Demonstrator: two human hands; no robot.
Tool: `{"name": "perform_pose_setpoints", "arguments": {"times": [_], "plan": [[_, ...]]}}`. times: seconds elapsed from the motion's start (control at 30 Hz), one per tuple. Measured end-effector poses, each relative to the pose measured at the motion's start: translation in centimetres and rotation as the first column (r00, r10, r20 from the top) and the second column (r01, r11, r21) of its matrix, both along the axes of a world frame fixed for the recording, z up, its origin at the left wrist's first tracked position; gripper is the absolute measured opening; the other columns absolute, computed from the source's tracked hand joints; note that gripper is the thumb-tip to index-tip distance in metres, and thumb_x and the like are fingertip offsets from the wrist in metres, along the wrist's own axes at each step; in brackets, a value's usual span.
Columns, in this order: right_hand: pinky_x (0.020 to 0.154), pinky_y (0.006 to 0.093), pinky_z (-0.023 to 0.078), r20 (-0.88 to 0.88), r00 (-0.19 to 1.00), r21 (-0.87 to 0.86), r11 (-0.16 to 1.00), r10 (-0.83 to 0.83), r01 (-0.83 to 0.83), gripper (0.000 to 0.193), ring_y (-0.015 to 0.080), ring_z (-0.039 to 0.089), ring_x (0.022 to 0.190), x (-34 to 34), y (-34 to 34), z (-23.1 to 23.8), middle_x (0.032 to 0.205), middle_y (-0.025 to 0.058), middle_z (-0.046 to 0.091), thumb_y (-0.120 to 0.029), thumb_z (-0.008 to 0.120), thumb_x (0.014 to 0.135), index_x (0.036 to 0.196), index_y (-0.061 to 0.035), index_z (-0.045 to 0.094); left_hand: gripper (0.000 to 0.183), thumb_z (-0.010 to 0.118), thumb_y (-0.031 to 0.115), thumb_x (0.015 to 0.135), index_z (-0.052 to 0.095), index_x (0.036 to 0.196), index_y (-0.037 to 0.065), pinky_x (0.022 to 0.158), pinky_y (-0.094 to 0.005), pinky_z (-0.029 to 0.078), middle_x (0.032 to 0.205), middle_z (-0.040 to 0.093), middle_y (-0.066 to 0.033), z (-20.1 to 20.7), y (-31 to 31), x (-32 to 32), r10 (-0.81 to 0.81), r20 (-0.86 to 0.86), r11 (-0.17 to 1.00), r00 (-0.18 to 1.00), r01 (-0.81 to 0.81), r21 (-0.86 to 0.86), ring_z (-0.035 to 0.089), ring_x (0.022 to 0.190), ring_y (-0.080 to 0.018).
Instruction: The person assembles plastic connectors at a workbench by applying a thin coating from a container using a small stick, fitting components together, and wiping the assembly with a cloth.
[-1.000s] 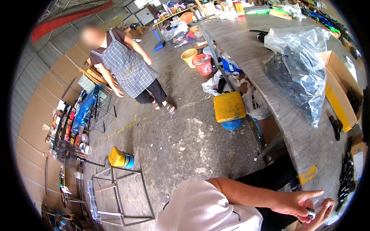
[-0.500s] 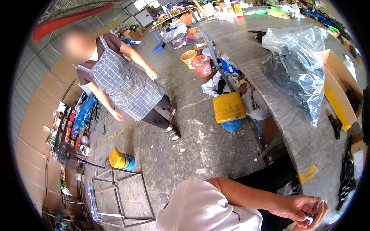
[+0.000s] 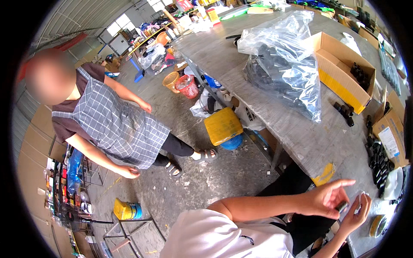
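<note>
My left hand [image 3: 328, 200] is over the edge of the grey table, thumb and index finger stretched wide. A small dark piece [image 3: 342, 206] sits against its lower fingers, its exact kind too small to tell. Close beside it is my right hand [image 3: 356, 213], with fingers bent together at a small whitish bit that I cannot make out. Rows of black parts [image 3: 379, 170] lie on the table beyond my right hand, and a few loose black parts [image 3: 344, 113] rest farther off.
A clear plastic bag of black parts [image 3: 282, 69] lies on the table [image 3: 275, 112] beside an open cardboard box [image 3: 337, 88]. A person in a checked apron [image 3: 116, 120] stands on the floor at left. A yellow-topped stool [image 3: 223, 126] stands by the table.
My hands, together half a second ago, have come apart, the left one opening its thumb and index finger. The view has turned right; the other person's stance has shifted.
</note>
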State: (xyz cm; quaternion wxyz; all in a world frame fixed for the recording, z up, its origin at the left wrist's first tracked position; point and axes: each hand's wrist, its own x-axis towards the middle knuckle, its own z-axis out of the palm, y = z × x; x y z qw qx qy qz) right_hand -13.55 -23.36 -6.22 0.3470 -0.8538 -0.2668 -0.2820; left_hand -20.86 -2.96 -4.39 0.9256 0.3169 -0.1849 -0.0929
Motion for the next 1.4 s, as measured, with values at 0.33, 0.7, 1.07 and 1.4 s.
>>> {"name": "perform_pose_setpoints", "arguments": {"times": [0.33, 0.7, 1.07, 1.4], "plan": [[0.077, 0.0293, 0.046, -0.120, 0.992, 0.080, 0.995, -0.046, 0.056, 0.017, 0.0199, 0.057, 0.090, 2.2, -2.1, -3.6, 0.102, 0.0122, 0.059, -0.004, 0.057, 0.092, 0.106, 0.0061, 0.059, 0.067, 0.076, 0.003, 0.074, 0.042, 0.132, 0.005, 0.096, -0.0343, 0.046, 0.122, 0.049, -0.0115, -4.5, 1.8, 6.0, 0.523, 0.481, 0.487, 0.704, -0.710, 0.508, 0.053, 0.114, -0.0218], [0.068, 0.0232, 0.040, -0.229, 0.969, 0.107, 0.987, -0.093, 0.119, 0.014, 0.0115, 0.050, 0.080, 2.1, -1.8, -3.3, 0.096, 0.0039, 0.056, -0.006, 0.056, 0.092, 0.103, 0.0026, 0.058, 0.062, 0.074, -0.004, 0.073, 0.045, 0.127, 0.003, 0.102, -0.0339, 0.043, 0.126, 0.044, -0.0108, -4.8, 2.0, 6.0, 0.542, 0.420, 0.541, 0.728, -0.685, 0.488, 0.049, 0.119, -0.0217], [0.070, 0.0233, 0.041, -0.246, 0.965, 0.153, 0.980, -0.090, 0.130, 0.017, 0.0115, 0.049, 0.081, 2.2, -2.4, -4.5, 0.100, 0.0034, 0.056, -0.007, 0.058, 0.092, 0.106, 0.0031, 0.059, 0.048, 0.075, -0.004, 0.072, 0.048, 0.111, 0.004, 0.100, -0.0358, 0.045, 0.128, 0.045, -0.0124, -4.1, 2.2, 5.3, 0.548, 0.382, 0.556, 0.744, -0.665, 0.498, 0.050, 0.118, -0.0224], [0.070, 0.0237, 0.043, -0.336, 0.925, 0.152, 0.959, -0.177, 0.239, 0.014, 0.0150, 0.053, 0.082, 0.5, 0.5, -1.2, 0.096, 0.0086, 0.057, 0.008, 0.059, 0.080, 0.094, 0.0050, 0.058, 0.046, 0.075, 0.003, 0.075, 0.050, 0.114, 0.003, 0.096, -0.0332, 0.046, 0.127, 0.050, -0.0122, -2.8, 3.1, 5.0, 0.494, 0.431, 0.491, 0.755, -0.651, 0.579, 0.053, 0.116, -0.0203]]}}
